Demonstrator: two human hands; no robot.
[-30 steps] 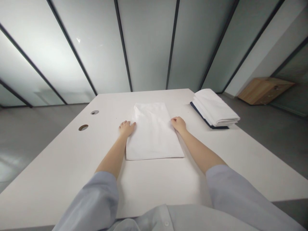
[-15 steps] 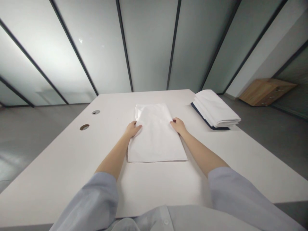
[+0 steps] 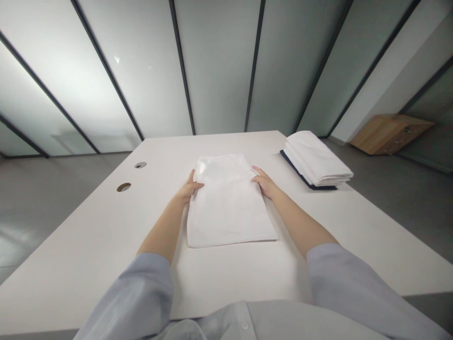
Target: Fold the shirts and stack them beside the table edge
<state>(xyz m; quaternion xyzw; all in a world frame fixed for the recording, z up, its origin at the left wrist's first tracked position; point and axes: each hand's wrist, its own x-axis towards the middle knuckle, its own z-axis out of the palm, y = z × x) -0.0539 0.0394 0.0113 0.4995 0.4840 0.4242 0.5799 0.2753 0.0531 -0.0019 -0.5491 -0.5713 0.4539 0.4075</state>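
A folded white towel lies flat before me, its near edge slightly slanted and its surface faintly wrinkled. At its left edge is my left hand, open, fingers stretched out away from me and the thumb on the towel's edge. My right hand is at the opposite edge, also open, with its thumb and fingers spread apart and touching the side of the cloth. Neither hand is closed around the fabric.
On the right of the white table stands a stack of folded white cloths on a dark navy piece. Two round holes pierce the tabletop at left, one the nearer hole. A wooden cabinet stands on the floor beyond.
Both hands have loosened from the towel's edges and their fingers have straightened. The towel's near edge has shifted a little toward me.
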